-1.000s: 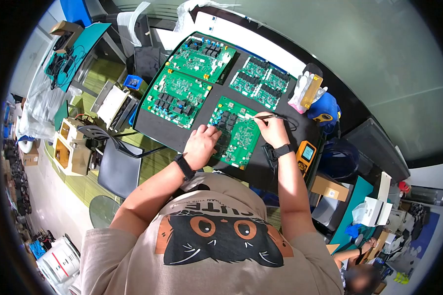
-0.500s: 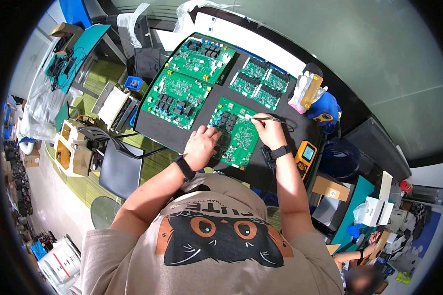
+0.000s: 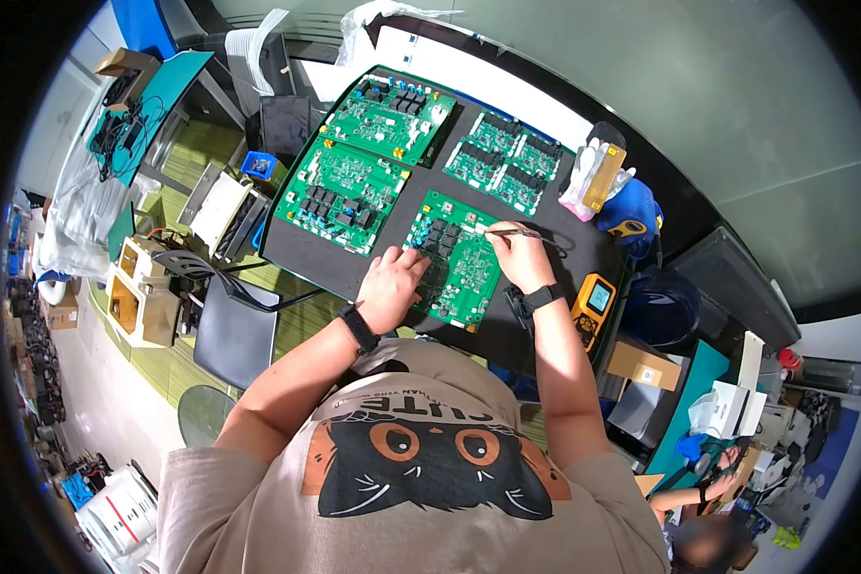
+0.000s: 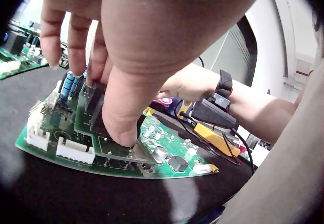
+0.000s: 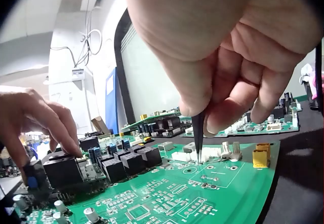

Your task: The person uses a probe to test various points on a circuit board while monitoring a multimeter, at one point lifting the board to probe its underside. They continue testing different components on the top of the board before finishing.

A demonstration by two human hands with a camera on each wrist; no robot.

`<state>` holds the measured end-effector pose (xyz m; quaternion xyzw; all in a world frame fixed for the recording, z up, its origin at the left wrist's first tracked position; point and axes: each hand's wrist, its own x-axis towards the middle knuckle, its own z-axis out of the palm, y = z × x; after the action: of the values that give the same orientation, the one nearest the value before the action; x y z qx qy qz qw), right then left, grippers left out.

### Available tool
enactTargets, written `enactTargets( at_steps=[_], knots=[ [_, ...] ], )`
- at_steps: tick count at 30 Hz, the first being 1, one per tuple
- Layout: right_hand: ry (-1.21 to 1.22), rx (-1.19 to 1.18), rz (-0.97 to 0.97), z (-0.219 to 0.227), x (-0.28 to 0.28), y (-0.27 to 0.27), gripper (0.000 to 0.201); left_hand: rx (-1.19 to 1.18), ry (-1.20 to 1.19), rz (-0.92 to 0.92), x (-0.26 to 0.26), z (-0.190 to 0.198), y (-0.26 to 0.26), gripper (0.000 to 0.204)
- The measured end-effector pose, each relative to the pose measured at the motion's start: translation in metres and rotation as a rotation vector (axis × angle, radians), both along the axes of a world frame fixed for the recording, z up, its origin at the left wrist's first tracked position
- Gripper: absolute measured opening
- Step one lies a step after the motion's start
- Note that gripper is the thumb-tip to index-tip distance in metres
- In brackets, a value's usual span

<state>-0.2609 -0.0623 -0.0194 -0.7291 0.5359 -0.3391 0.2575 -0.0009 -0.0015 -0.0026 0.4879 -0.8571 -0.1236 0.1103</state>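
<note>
A green circuit board (image 3: 474,277) lies on the dark tabletop in front of me. My left hand (image 3: 388,289) grips its left side, with the thumb on a small raised board (image 4: 121,154) and the fingers around a black block-shaped component (image 5: 63,171). Black tweezers (image 5: 198,133) are pinched between thumb and fingers of my right hand (image 3: 524,260). They point down, and their tips meet the board beside a row of white connectors (image 5: 210,154). Blue cylindrical parts (image 4: 70,85) stand near the left fingertips.
More green boards (image 3: 392,120) lie along the table's far left, and a panel of small boards (image 3: 503,158) at the back. Gloves (image 3: 584,177), a blue-and-yellow device (image 3: 629,215) and an orange meter (image 3: 593,304) sit on the right. A black chair (image 3: 234,335) stands at left.
My right hand has shifted slightly left with the tweezers. My left hand keeps its grip on the board's left side.
</note>
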Motion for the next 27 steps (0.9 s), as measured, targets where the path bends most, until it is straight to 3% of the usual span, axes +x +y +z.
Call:
enactTargets(
  at_steps=[11,20,27],
  knots=[
    [0.002,0.082,-0.004,-0.002,-0.0045,-0.0042,0.009,-0.009,0.005,-0.004,0.0008,-0.0021,0.0,0.062],
    [0.052,-0.02,0.024,-0.0065,-0.0006,-0.0062,0.006,0.012,-0.008,-0.011,0.0005,0.0001,-0.001,0.063],
    [0.074,0.079,-0.016,-0.0058,0.0025,-0.0068,0.008,0.034,0.016,0.003,-0.0003,0.0036,-0.0004,0.065]
  ],
)
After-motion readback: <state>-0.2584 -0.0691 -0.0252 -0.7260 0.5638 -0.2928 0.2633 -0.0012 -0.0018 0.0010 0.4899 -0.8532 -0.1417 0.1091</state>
